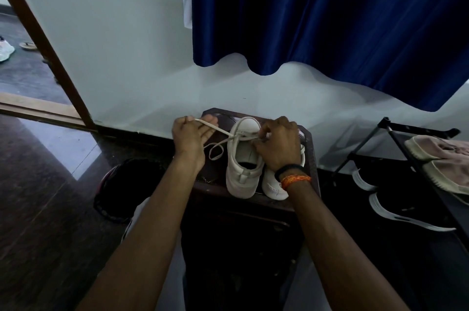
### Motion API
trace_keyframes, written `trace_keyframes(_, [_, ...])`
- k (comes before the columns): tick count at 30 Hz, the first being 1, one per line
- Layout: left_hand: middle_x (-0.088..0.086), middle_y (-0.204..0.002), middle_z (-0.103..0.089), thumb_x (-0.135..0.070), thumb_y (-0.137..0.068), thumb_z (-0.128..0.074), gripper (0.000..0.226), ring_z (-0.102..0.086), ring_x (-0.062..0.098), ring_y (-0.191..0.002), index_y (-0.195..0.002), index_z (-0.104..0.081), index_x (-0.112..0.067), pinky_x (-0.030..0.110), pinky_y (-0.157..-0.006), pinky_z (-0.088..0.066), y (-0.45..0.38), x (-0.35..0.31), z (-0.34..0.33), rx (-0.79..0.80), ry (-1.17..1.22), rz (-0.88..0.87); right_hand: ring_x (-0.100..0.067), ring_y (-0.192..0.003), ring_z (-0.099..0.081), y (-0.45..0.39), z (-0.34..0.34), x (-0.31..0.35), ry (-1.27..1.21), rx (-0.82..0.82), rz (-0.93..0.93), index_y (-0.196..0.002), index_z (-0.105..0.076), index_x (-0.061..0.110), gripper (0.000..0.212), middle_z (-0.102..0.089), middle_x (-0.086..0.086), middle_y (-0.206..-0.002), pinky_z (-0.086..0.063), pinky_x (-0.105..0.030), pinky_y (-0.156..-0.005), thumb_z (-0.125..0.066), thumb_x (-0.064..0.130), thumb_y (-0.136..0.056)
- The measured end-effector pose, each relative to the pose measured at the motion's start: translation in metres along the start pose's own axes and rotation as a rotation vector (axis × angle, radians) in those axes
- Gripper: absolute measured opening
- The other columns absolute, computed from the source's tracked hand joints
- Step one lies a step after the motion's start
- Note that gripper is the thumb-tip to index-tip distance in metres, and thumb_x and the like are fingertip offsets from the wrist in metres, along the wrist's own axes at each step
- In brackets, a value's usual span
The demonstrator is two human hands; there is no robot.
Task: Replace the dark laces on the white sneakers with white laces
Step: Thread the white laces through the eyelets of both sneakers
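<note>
**Lacing a white sneaker on a dark stool**

Pale wall (127, 44) and a blue curtain (330, 18) fill the background above a glossy dark floor (38, 183). Against the wall stands a dark wooden stool (311, 158), with a black shoe rack (406, 138) to its right holding pinkish shoes (441, 158). On the stool sit two white sneakers side by side, long axes running away from the person, toes toward the wall and heels nearest the camera. The left sneaker (243, 166) is fully seen; the right sneaker (272, 187) is mostly hidden under the wrist. A white lace (215, 149) crosses the left sneaker's throat and loops out to the left. The left hand (190, 138) pinches one lace end, drawn taut to the left. The right hand (278, 145), fingers curled, grips the lace at the eyelets.
</note>
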State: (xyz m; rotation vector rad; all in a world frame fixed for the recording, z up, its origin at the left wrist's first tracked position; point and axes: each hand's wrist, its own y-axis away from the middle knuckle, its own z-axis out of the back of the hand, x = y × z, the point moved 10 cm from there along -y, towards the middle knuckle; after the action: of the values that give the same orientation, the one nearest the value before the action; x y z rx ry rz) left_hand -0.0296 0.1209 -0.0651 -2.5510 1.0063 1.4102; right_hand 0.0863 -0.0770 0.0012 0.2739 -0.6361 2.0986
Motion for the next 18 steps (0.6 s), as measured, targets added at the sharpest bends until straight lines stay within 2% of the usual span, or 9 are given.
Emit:
trace_keyframes(1, [0.012, -0.071, -0.065, 0.002, -0.102, -0.029, 0.021, -0.071, 0.024, -0.066, -0.094, -0.044, -0.010, 0.038, -0.071, -0.063, -0.005, -0.007, 0.005, -0.030, 0.081, 0.016, -0.032, -0.091, -0.052, 0.001, 0.002, 0.000, 0.029, -0.021, -0.009, -0.075, -0.066, 0.020, 0.012, -0.061, -0.006, -0.091, -0.037, -0.033, -0.083, -0.074, 0.018, -0.067])
trace_keyframes(3, [0.003, -0.060, -0.051, 0.003, -0.099, -0.027, 0.028, -0.054, 0.015, -0.049, -0.084, -0.043, -0.014, 0.028, -0.055, -0.054, -0.016, -0.019, 0.023, -0.130, 0.125, 0.036, -0.034, -0.090, -0.050, 0.004, 0.007, 0.001, 0.078, -0.076, -0.020, -0.070, -0.067, 0.020, 0.008, -0.062, -0.006, -0.086, -0.039, -0.036, -0.082, -0.073, 0.017, -0.067])
trace_keyframes(5, [0.001, -0.063, -0.044, 0.002, -0.096, -0.031, 0.027, -0.038, 0.012, -0.050, -0.081, -0.046, -0.015, 0.021, -0.045, -0.036, -0.026, -0.033, 0.041, -0.199, -0.050, -0.022, -0.034, -0.089, -0.050, 0.006, 0.012, 0.004, 0.125, -0.131, -0.009, -0.068, -0.066, 0.019, 0.008, -0.063, -0.005, -0.081, -0.040, -0.037, -0.078, -0.074, 0.018, -0.066])
trace_keyframes(6, [0.000, -0.066, -0.047, -0.001, -0.094, -0.037, 0.023, -0.038, 0.012, -0.054, -0.083, -0.051, -0.015, 0.020, -0.046, -0.033, -0.028, -0.043, 0.041, -0.176, -0.225, -0.102, -0.034, -0.089, -0.050, 0.007, 0.013, 0.006, 0.142, -0.142, -0.004, -0.068, -0.066, 0.019, 0.008, -0.064, -0.004, -0.080, -0.040, -0.038, -0.077, -0.074, 0.020, -0.066])
trace_keyframes(9, [-0.008, -0.074, -0.064, -0.021, -0.090, -0.068, 0.008, -0.056, 0.008, -0.066, -0.083, -0.068, -0.017, 0.020, -0.063, -0.043, -0.011, -0.050, 0.002, 0.131, -0.924, -0.367, -0.032, -0.094, -0.050, 0.009, 0.010, 0.008, 0.153, -0.128, -0.032, -0.069, -0.066, 0.019, 0.007, -0.068, -0.001, -0.076, -0.043, -0.041, -0.078, -0.073, 0.019, -0.068])
trace_keyframes(11, [-0.012, -0.080, -0.070, -0.029, -0.088, -0.075, 0.010, -0.062, -0.002, -0.076, -0.084, -0.073, -0.020, 0.008, -0.066, -0.042, 0.007, -0.026, -0.025, 0.386, -1.189, -0.389, -0.031, -0.096, -0.049, 0.010, 0.008, 0.010, 0.159, -0.114, -0.046, -0.072, -0.066, 0.018, 0.006, -0.068, 0.001, -0.072, -0.044, -0.044, -0.080, -0.071, 0.018, -0.069])
trace_keyframes(12, [-0.011, -0.082, -0.072, -0.031, -0.088, -0.076, 0.010, -0.064, -0.003, -0.080, -0.087, -0.074, -0.021, 0.006, -0.067, -0.042, 0.014, -0.014, -0.033, 0.488, -1.250, -0.382, -0.031, -0.097, -0.049, 0.011, 0.007, 0.011, 0.163, -0.111, -0.045, -0.073, -0.067, 0.018, 0.006, -0.067, 0.001, -0.071, -0.043, -0.044, -0.081, -0.072, 0.018, -0.069])
trace_keyframes(14, [-0.009, -0.083, -0.074, -0.032, -0.092, -0.072, 0.012, -0.066, -0.003, -0.078, -0.090, -0.074, -0.021, 0.012, -0.066, -0.043, 0.024, 0.001, -0.044, 0.618, -1.311, -0.382, -0.031, -0.099, -0.049, 0.012, 0.007, 0.010, 0.157, -0.107, -0.047, -0.075, -0.067, 0.019, 0.007, -0.067, 0.002, -0.069, -0.041, -0.043, -0.083, -0.072, 0.021, -0.070])
trace_keyframes(18, [-0.012, -0.062, -0.066, -0.031, -0.100, -0.060, 0.026, -0.059, -0.004, -0.056, -0.076, -0.066, -0.027, 0.019, -0.058, -0.040, 0.035, 0.017, -0.052, 0.699, -1.329, -0.357, -0.030, -0.102, -0.050, 0.014, 0.008, 0.005, 0.147, -0.117, -0.087, -0.081, -0.068, 0.022, 0.010, -0.066, 0.000, -0.070, -0.038, -0.043, -0.086, -0.069, 0.026, -0.072])
